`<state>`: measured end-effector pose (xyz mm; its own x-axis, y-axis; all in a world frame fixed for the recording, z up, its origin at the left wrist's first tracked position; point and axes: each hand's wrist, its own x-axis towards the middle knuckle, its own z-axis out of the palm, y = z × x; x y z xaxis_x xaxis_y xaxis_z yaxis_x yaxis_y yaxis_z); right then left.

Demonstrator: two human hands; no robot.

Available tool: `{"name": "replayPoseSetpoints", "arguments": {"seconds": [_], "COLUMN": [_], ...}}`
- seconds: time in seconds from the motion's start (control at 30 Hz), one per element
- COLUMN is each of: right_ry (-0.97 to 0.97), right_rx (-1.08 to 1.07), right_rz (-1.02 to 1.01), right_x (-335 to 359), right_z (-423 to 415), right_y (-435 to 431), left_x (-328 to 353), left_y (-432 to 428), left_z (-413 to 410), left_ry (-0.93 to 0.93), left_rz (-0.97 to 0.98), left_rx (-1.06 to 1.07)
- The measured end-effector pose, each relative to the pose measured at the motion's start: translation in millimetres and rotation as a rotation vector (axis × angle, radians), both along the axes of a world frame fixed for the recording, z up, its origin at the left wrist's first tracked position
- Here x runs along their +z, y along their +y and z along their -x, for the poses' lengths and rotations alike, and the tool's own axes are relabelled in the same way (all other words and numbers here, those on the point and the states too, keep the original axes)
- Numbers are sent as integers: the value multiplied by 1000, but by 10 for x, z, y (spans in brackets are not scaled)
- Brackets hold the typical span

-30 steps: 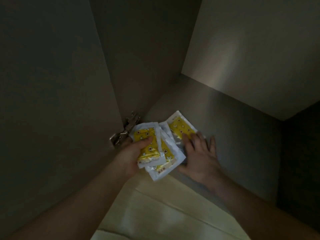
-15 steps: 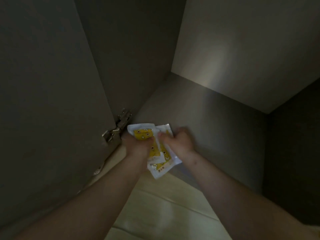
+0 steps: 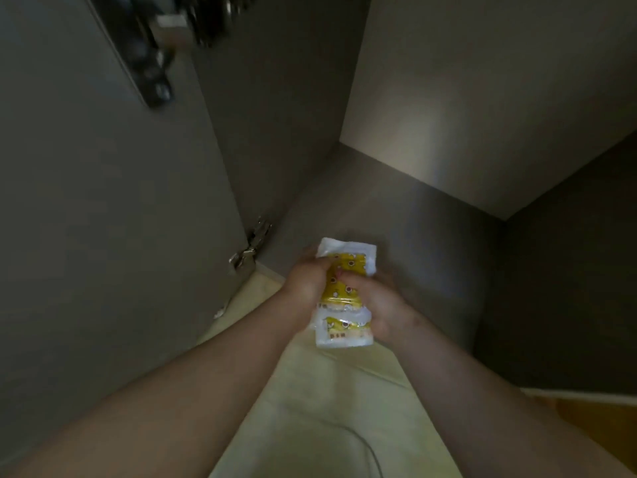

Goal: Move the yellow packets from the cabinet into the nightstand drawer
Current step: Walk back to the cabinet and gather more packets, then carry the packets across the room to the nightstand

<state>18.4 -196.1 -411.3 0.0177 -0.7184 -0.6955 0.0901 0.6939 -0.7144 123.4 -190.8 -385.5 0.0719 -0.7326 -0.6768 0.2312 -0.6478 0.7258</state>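
A stack of yellow packets [image 3: 344,291] with white sealed edges sits between my two hands, just above the front edge of the grey cabinet floor [image 3: 413,215]. My left hand [image 3: 306,277] grips the stack from the left, its thumb across the yellow face. From the right, my right hand [image 3: 375,301] grips the same stack, fingers curled over it. The lowest packet sticks out below both hands. How many packets are in the stack is hard to tell.
The open cabinet door [image 3: 103,201] stands at the left, with a metal hinge [image 3: 250,248] at its lower edge and a blurred dark one near the top. Grey cabinet walls close in behind and to the right. Pale floor [image 3: 327,408] lies below.
My right hand left the cabinet floor and brought the last packet onto the stack. Both hands now hold the stack together and have drawn back toward the cabinet's front edge.
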Motion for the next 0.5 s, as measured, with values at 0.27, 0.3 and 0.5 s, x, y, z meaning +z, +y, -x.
{"name": "replayPoseSetpoints", "arguments": {"seconds": [0.27, 0.3, 0.5], "right_ry": [-29, -14, -70], "right_rx": [-143, -133, -102], "right_rz": [-125, -146, -222], "right_x": [1790, 2050, 3306], "right_z": [20, -15, -234], "right_y": [716, 789, 1292], "left_x": [1781, 2050, 3242], "left_y": [536, 622, 1053], "left_z": [95, 58, -267], "left_ry": [-243, -272, -462], "left_rz": [9, -6, -6], "left_rx": [-81, -86, -167]}}
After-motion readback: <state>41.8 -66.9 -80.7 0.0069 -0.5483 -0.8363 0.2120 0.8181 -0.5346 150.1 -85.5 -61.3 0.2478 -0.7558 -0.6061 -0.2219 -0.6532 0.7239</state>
